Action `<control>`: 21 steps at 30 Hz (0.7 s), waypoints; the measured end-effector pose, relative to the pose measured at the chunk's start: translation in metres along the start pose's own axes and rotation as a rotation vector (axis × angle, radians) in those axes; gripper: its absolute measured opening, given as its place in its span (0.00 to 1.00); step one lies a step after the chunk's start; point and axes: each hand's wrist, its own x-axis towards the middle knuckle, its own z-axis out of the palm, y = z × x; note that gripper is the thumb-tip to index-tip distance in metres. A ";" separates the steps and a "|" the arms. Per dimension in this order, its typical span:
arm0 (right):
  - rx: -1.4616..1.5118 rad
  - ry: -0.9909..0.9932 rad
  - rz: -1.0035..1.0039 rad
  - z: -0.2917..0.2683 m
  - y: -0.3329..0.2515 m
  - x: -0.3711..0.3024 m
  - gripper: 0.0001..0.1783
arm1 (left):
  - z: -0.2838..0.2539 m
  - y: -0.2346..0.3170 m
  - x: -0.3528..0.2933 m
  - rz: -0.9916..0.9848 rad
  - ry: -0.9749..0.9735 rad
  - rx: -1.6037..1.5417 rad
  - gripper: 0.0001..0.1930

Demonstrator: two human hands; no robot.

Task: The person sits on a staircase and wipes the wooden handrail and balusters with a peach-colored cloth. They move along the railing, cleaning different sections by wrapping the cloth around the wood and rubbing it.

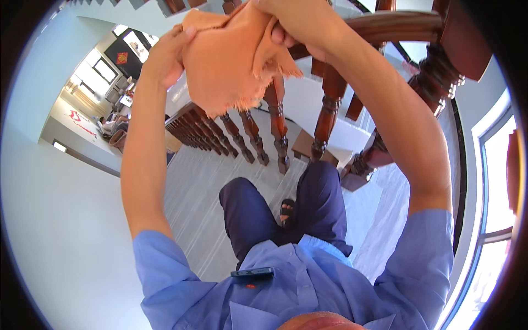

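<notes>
The left hand (pixel 165 58) is pinching one edge of the orange cloth (pixel 231 60) while the right hand (pixel 300 25) is gripping its other edge against the wooden handrail (pixel 396 25), where the frayed hem risks snagging on the balusters (pixel 280 118) below.

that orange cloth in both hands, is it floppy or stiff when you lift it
Probably floppy: the orange cloth sags and folds between the left hand and right hand. Likely light, since it hangs from fingertip pinches. Its frayed edge suggests soft, thin fabric.

orange cloth (pixel 231 60) between both hands
</notes>
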 end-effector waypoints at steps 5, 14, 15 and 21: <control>-0.135 -0.172 -0.137 -0.004 0.075 -0.055 0.17 | 0.043 -0.084 -0.081 -0.130 0.028 -0.031 0.30; -0.219 -0.377 -0.293 0.000 0.108 -0.083 0.15 | 0.127 -0.164 -0.123 0.047 0.055 0.054 0.42; -0.221 -0.381 -0.293 0.002 0.103 -0.085 0.15 | 0.126 -0.161 -0.125 0.048 0.059 0.051 0.42; -0.074 -0.282 -0.171 0.000 0.087 -0.082 0.10 | 0.118 -0.147 -0.134 -0.070 0.056 0.217 0.11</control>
